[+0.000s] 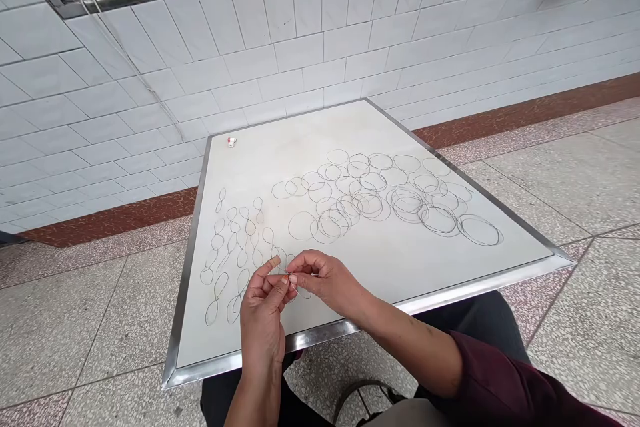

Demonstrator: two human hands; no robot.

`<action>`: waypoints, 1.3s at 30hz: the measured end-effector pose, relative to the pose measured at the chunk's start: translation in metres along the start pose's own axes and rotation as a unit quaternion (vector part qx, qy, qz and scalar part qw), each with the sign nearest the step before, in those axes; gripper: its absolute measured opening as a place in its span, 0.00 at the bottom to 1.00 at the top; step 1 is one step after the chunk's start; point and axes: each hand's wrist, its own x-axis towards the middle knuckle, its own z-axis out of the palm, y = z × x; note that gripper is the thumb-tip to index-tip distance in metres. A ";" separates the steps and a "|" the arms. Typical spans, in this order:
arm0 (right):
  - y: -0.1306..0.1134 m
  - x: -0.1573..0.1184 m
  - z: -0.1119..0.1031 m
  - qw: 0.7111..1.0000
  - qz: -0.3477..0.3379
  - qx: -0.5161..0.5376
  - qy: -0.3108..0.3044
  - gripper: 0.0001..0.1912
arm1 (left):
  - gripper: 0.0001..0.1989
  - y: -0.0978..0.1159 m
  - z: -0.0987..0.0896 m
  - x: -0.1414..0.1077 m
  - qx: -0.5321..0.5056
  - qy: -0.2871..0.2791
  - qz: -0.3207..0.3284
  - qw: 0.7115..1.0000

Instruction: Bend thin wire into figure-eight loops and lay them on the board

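My left hand [264,310] and my right hand [327,280] meet over the near edge of the white table [280,140]. Both pinch a thin wire loop [295,287] between thumb and fingertips, and the fingers hide most of it. A tan strip covers the tip of one left finger. On the tabletop around my left hand lie several wires shaped like figure eights [217,299], pinched in at the middle. Many round wire rings [419,213] spread out overlapping on the table's middle and right side.
A small white and red object [231,142] sits at the table's far left corner. Metal trim [330,331] edges the tabletop. Behind stands a white tiled wall [300,53] with a barred window and a hanging cord [133,67]. My legs are under the near edge.
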 end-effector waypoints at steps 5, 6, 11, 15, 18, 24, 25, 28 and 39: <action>-0.006 -0.002 0.002 1.000 0.001 -0.001 -0.006 0.04 | 0.24 0.000 0.002 -0.002 0.015 0.005 0.014 1.000; -0.007 -0.003 0.002 1.000 0.001 -0.001 -0.005 0.04 | 0.24 0.000 0.002 -0.002 0.017 0.005 0.014 1.000; -0.008 -0.004 0.002 1.000 0.005 -0.028 0.012 0.03 | 0.24 -0.001 0.002 -0.004 0.021 -0.007 0.017 1.000; -0.007 -0.004 0.001 0.999 0.012 -0.038 0.025 0.03 | 0.24 0.000 0.000 -0.004 0.067 -0.029 0.010 0.997; -0.008 -0.005 0.001 0.998 0.017 -0.059 0.021 0.02 | 0.24 0.002 -0.003 -0.001 0.114 -0.018 0.034 0.993; -0.009 -0.007 0.003 0.996 0.033 -0.086 -0.006 0.02 | 0.24 0.008 -0.004 0.000 0.109 -0.009 0.075 0.991; -0.008 -0.007 0.003 0.995 0.033 -0.091 -0.009 0.02 | 0.24 0.008 -0.003 0.000 0.109 -0.007 0.075 0.991; -0.003 -0.007 0.004 0.995 0.016 -0.102 -0.013 0.01 | 0.23 0.007 -0.003 -0.001 0.113 -0.004 0.079 0.990; 0.006 -0.009 0.011 0.978 -0.047 -0.202 0.035 0.03 | 0.21 0.003 -0.001 0.001 0.149 0.021 0.119 0.981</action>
